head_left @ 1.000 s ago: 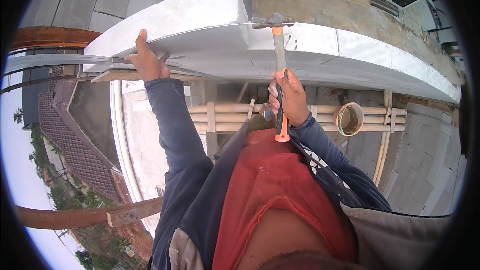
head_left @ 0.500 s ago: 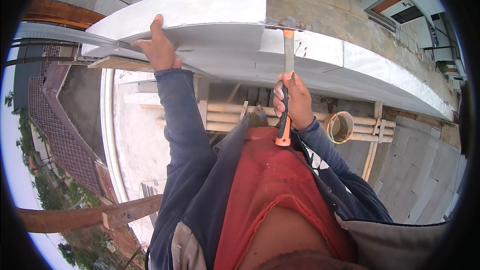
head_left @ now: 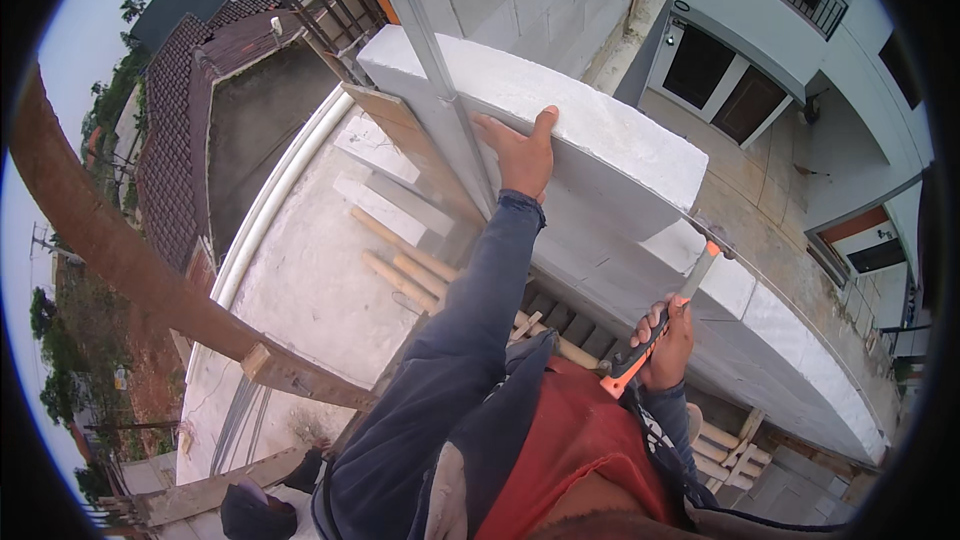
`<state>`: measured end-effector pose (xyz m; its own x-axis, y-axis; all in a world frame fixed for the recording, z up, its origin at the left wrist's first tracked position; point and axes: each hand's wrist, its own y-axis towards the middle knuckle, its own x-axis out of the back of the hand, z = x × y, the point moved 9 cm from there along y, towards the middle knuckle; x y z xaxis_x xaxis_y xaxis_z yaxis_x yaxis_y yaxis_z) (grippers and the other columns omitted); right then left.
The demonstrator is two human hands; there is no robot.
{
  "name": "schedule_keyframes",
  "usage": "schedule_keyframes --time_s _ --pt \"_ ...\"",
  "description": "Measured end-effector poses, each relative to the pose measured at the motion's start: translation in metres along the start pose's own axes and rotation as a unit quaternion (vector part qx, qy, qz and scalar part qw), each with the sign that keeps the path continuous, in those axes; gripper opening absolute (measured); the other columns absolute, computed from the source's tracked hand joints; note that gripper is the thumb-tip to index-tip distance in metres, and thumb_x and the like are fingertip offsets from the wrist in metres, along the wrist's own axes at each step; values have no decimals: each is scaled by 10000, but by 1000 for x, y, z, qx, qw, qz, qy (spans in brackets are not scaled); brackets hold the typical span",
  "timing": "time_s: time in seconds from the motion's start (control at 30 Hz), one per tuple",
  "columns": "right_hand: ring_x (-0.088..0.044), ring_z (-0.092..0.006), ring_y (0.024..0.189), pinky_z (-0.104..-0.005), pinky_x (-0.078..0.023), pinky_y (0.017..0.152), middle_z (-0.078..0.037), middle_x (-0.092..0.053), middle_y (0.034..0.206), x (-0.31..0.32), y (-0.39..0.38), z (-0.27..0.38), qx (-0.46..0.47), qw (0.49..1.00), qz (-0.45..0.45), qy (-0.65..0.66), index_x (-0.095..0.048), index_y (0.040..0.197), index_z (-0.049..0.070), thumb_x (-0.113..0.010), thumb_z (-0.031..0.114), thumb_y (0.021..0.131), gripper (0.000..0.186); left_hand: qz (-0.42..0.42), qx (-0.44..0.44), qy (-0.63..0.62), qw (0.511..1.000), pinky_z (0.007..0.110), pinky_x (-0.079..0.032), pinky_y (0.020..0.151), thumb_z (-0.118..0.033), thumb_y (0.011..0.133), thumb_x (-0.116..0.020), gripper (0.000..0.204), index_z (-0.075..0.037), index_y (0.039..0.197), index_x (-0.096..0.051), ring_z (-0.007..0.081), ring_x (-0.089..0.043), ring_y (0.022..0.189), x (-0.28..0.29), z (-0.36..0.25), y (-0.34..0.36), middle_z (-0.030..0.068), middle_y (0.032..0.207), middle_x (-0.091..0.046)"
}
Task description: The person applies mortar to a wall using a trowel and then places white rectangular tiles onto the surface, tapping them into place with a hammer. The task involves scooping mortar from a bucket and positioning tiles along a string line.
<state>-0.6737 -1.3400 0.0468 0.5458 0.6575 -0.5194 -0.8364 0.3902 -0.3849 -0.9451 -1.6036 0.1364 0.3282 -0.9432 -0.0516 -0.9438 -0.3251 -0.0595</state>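
My left hand (head_left: 521,153) grips the upper white block (head_left: 600,145) by its near edge, thumb on top, beside an upright metal profile (head_left: 428,40). My right hand (head_left: 660,345) holds a hammer (head_left: 682,300) with a grey shaft and orange-and-black handle, tilted up toward the block's right end. The hammer head lies by a thin taut line along the lower row of white blocks (head_left: 763,320), close to the step between the two rows.
Bamboo poles (head_left: 405,285) and loose blocks (head_left: 375,210) lie below. A wooden beam (head_left: 150,285) crosses the left, rebar (head_left: 300,10) rises at top left. A drop to a courtyard (head_left: 760,180) lies beyond the wall. Dark shapes at bottom left may be a person.
My view has turned sharply, so the wall now runs diagonally from upper left to lower right. My left hand still grips the block and my right hand still holds the hammer by the step.
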Motion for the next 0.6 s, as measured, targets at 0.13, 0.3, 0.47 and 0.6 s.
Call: schedule_keyframes --time_s 0.13,0.3,0.47,0.6 --pt "-524 -130 502 -289 -469 433 -11 -510 779 -9 -5 6 -22 999 29 -34 -525 1150 136 -524 381 1149 245 12 10 -22 1000 473 -81 1332 -362 918 -807 1340 115 1623 229 481 40 1642 -2 -11 -6 426 1706 104" --pt "-545 -137 618 -312 -481 550 -3 -512 803 11 15 31 38 997 -30 56 -524 1102 137 -535 360 1143 226 -4 -11 -19 1000 562 -53 1325 -383 910 -820 1361 100 1625 233 571 94 1612 -1 7 5 445 1692 136" --pt "-560 -149 654 -332 -496 588 -3 -522 811 -2 7 15 1 1000 10 7 -535 1087 144 -548 361 1133 222 1 7 19 1000 622 -111 1311 -397 891 -830 1364 86 1640 204 652 81 1577 -8 12 4 453 1688 121" --pt "-534 -142 546 -313 -471 486 13 -509 747 -13 0 14 -40 994 87 -52 -541 1091 142 -551 366 1131 227 -12 -1 28 1000 636 -161 1300 -403 889 -825 1359 63 1651 199 684 59 1560 3 14 9 454 1688 114"
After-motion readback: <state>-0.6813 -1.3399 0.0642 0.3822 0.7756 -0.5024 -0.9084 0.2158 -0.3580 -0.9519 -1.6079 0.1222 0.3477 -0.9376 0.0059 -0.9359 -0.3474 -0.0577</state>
